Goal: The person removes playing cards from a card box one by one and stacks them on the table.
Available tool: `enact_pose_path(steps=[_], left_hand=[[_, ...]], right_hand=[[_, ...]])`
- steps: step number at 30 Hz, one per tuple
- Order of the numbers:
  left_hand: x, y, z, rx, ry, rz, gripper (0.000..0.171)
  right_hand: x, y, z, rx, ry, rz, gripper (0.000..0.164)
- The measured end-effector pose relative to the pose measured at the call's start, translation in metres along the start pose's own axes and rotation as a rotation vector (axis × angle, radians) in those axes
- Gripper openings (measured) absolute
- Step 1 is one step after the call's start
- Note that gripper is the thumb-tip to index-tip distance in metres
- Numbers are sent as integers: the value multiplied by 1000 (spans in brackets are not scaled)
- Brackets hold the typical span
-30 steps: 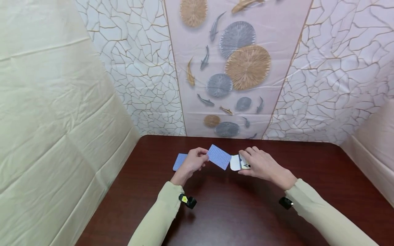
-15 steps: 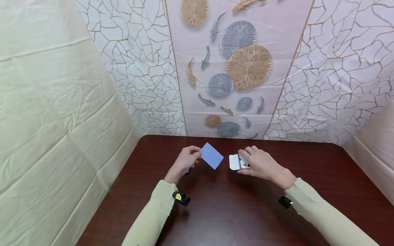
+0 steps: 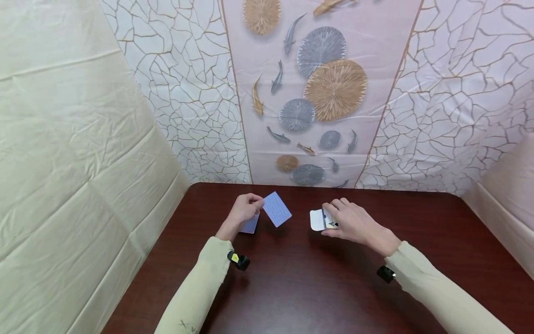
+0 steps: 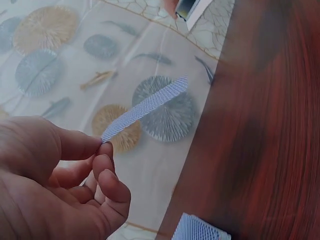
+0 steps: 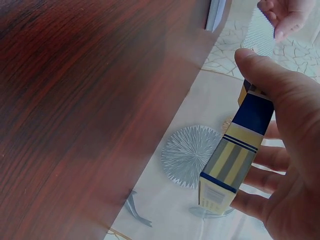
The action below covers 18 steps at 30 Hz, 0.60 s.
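Note:
My left hand (image 3: 242, 211) pinches a blue-backed playing card (image 3: 277, 209) between thumb and fingertips, patterned back up. In the left wrist view the card (image 4: 147, 107) shows nearly edge-on and slightly bowed. Below that hand a blue-backed stack of cards (image 3: 250, 225) lies on the table, partly hidden by the hand. My right hand (image 3: 354, 221) grips a card box (image 3: 331, 219) whose white flap (image 3: 317, 220) is open toward the left; an ace shows at its mouth. The right wrist view shows the box (image 5: 232, 155) in blue, cream and grey stripes, with thumb and fingers round it.
The dark red-brown wooden table (image 3: 300, 287) reaches back to a wall hanging (image 3: 267, 153) with fish and lily-pad prints. A pale cloth (image 3: 83, 185) slopes along the left side, and another stands at the right. Each sleeve carries a small black wrist camera (image 3: 238, 260).
My left hand has moved left with the card, away from the box and over the stack. The right hand and the card box have stayed in place.

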<state>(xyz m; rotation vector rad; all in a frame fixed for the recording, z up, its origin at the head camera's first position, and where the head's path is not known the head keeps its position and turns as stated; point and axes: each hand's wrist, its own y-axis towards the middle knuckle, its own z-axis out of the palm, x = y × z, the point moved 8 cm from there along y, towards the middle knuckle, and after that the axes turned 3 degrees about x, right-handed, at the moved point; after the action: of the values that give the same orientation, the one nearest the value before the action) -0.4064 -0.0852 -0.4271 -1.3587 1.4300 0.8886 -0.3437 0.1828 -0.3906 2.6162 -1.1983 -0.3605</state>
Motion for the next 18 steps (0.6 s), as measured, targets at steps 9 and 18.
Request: enact_pose_path(steps=[9,18], left_hand=[[8,7,-12,-45,-16,-25,19],[17,18,-25,-81,15,-22,23]], right_hand=[[0,-1,2,26,7,12,73],[-3,1,7,32,4,13,72]])
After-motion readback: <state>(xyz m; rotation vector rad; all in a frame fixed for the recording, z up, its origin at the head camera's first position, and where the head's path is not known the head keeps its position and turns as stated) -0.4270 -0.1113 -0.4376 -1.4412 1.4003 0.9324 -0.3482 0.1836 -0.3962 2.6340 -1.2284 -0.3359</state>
